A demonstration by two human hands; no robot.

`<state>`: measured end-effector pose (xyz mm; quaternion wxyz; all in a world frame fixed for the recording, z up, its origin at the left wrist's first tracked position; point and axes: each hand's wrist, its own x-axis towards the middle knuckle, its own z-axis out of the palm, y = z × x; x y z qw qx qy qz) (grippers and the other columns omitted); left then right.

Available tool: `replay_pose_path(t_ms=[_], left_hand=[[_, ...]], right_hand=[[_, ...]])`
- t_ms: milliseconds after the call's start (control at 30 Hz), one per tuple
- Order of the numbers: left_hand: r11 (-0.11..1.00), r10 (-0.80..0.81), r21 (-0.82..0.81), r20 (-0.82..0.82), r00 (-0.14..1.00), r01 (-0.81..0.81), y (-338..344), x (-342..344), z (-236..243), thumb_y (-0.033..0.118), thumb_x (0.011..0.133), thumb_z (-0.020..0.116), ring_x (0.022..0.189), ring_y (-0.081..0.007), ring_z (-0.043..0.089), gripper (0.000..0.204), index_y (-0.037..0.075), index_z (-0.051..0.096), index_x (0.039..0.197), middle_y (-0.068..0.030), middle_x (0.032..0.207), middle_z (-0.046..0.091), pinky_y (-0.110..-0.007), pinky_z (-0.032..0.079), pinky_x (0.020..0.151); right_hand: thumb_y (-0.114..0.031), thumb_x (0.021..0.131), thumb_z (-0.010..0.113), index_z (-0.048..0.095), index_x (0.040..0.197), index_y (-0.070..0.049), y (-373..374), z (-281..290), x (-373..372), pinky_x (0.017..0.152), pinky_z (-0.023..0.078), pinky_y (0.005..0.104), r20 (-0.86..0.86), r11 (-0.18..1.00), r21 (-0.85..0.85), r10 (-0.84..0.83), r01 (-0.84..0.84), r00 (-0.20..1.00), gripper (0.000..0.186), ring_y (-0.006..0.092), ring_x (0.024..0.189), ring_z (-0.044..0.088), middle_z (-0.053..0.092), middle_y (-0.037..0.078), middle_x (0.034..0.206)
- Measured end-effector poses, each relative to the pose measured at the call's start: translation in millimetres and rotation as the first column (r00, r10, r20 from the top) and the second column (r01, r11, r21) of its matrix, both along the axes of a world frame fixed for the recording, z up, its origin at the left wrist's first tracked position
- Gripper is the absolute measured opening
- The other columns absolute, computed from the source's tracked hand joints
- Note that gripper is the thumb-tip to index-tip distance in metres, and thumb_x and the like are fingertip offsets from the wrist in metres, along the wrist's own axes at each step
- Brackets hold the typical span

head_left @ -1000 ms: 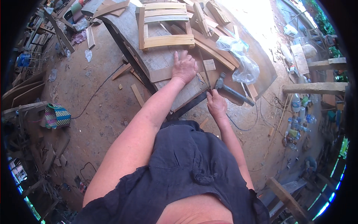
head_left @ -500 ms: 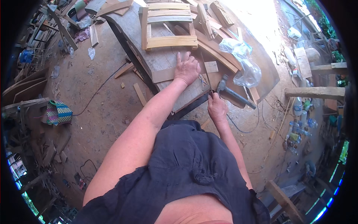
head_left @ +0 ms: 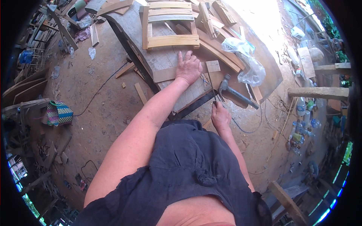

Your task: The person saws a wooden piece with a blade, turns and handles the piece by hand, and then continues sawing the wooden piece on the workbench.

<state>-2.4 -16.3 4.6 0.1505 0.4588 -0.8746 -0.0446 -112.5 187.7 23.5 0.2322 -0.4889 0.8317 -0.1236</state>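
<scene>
My left hand (head_left: pixel 189 69) bears down on a flat wooden slat (head_left: pixel 164 74) lying across the worktable (head_left: pixel 188 96), its fingers bent over the wood. To the right of that hand the slat's pale end (head_left: pixel 213 66) shows. My right hand (head_left: pixel 221 116) is closed round the dark handle of a thin-bladed saw (head_left: pixel 211 86). The narrow blade runs up from the fist to the slat, just right of my left hand; where it meets the wood is hard to make out. Beside the blade rests a hammer (head_left: pixel 238 95) with a dark handle.
A slatted wooden frame (head_left: pixel 172 40) stands farther up the table. Right of it lie several boards (head_left: pixel 219 49) and a clear plastic bag (head_left: pixel 250 71). A woven basket (head_left: pixel 59 113) is at the left, plastic bottles (head_left: pixel 301 130) on the ground at the right.
My right hand has drawn the saw back toward me and slightly right, so more of the blade shows. The left hand and the slat stay nearly in place.
</scene>
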Motion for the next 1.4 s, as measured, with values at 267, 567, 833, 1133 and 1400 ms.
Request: replay_pose_path(t_ms=[267,567,833,1133,1400], left_hand=[[1.000,0.003,0.014,-0.005,1.000,-0.003,-1,-2,0,0.027,0.085,0.049,0.124,-0.0238,0.041,0.024,0.009,0.064,0.091,-0.0050,0.105,0.059,-0.058,0.024,0.106],[1.000,-0.014,0.014,0.000,1.000,0.014,-2,-2,3,0.026,0.084,0.049,0.124,-0.0234,0.041,0.023,0.009,0.064,0.090,-0.0042,0.106,0.060,-0.058,0.023,0.106],[1.000,0.002,-0.010,-0.007,1.000,-0.002,-3,-1,-2,0.026,0.084,0.049,0.124,-0.0243,0.040,0.023,0.009,0.063,0.090,-0.0046,0.105,0.059,-0.058,0.023,0.106],[1.000,-0.016,-0.004,-0.003,1.000,0.016,-4,-2,-2,0.027,0.084,0.049,0.124,-0.0241,0.040,0.024,0.009,0.064,0.091,-0.0048,0.106,0.060,-0.057,0.022,0.107],[1.000,-0.013,0.023,0.040,0.999,0.012,-1,-4,3,0.027,0.084,0.049,0.125,-0.0238,0.040,0.025,0.010,0.065,0.093,-0.0039,0.109,0.060,-0.057,0.021,0.107]], right_hand=[[-0.032,0.091,0.048,0.053,0.096,-0.008,-45,3,2,0.069,0.046,0.0527,-0.024,0.999,-0.040,-0.003,0.002,1.000,0.025,0.0417,0.078,0.062,0.064,0.022,0.078],[-0.033,0.091,0.049,0.058,0.101,-0.011,-53,2,0,0.073,0.046,0.0510,-0.004,0.999,0.024,-0.028,0.028,1.000,0.026,0.0413,0.084,0.061,0.064,0.021,0.085],[-0.030,0.090,0.048,0.056,0.095,-0.009,-1,-5,0,0.068,0.047,0.0522,-0.016,1.000,-0.030,-0.009,0.008,1.000,0.023,0.0416,0.075,0.063,0.064,0.021,0.077],[-0.031,0.090,0.048,0.056,0.095,-0.010,-57,-4,3,0.068,0.047,0.0522,-0.047,0.997,-0.076,-0.018,0.014,0.999,0.023,0.0407,0.075,0.063,0.064,0.021,0.075],[-0.030,0.090,0.049,0.054,0.094,-0.010,-17,-9,-2,0.065,0.046,0.0525,-0.041,0.997,-0.074,-0.002,-0.001,0.999,0.021,0.0408,0.071,0.063,0.063,0.020,0.071]])
